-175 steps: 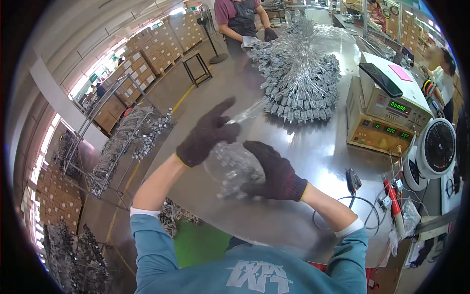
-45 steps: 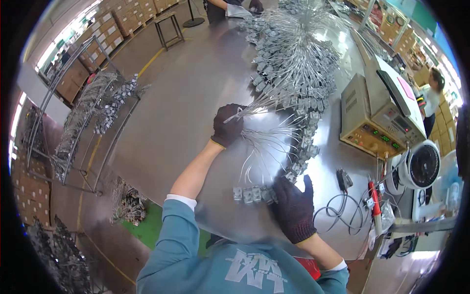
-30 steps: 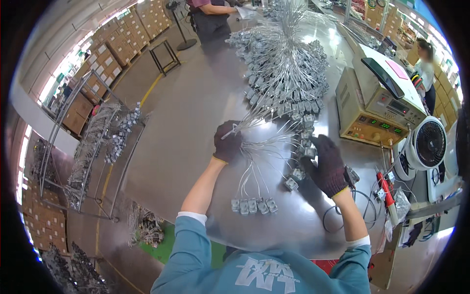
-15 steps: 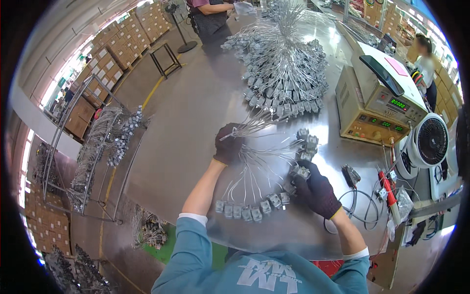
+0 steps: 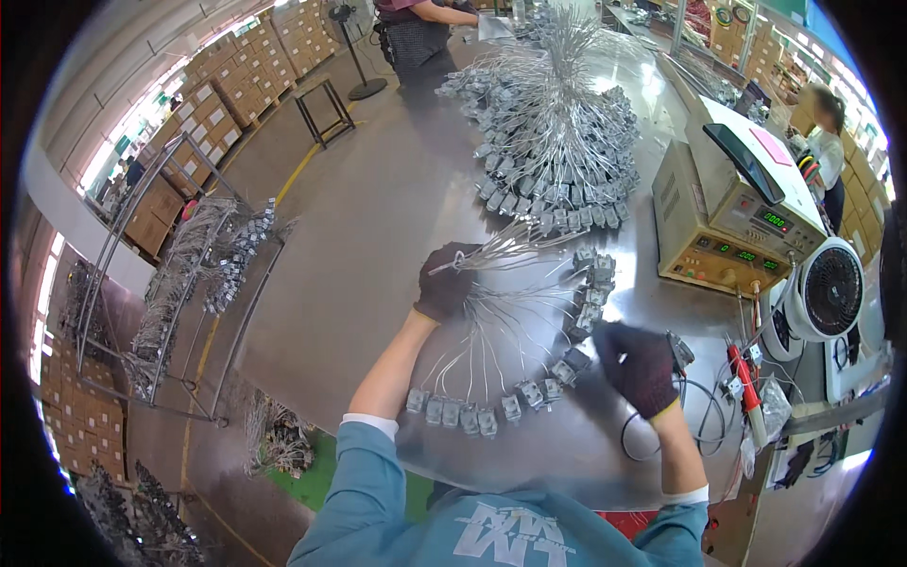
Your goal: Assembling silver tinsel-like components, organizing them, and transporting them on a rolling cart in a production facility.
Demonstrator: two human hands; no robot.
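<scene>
A bundle of thin silvery wires (image 5: pixel 487 253) is gripped in my dark-gloved left hand (image 5: pixel 444 283), its fingers closed around it. From the bundle the wires fan out to small grey blocks (image 5: pixel 452 413), which curve in an arc along the metal table. Some blocks (image 5: pixel 595 288) are crowded together at the arc's right side. My right hand (image 5: pixel 641 370), also gloved, hovers just right of the arc with thumb and fingers apart; no block shows in it. Beside its knuckles sits a dark connector (image 5: pixel 679 352) on a black cable.
A large heap of wired grey blocks (image 5: pixel 557 142) lies farther up the table (image 5: pixel 340 236). Stacked meters (image 5: pixel 737 213), a small fan (image 5: pixel 831 288) and a red-handled tool (image 5: pixel 744 378) stand at right. A wire-loaded rack (image 5: pixel 179 283) is at left. Another person (image 5: pixel 416 38) works beyond.
My right hand has let go of a block at the arc's right side and moved right, toward the dark connector. My left hand still grips the wires.
</scene>
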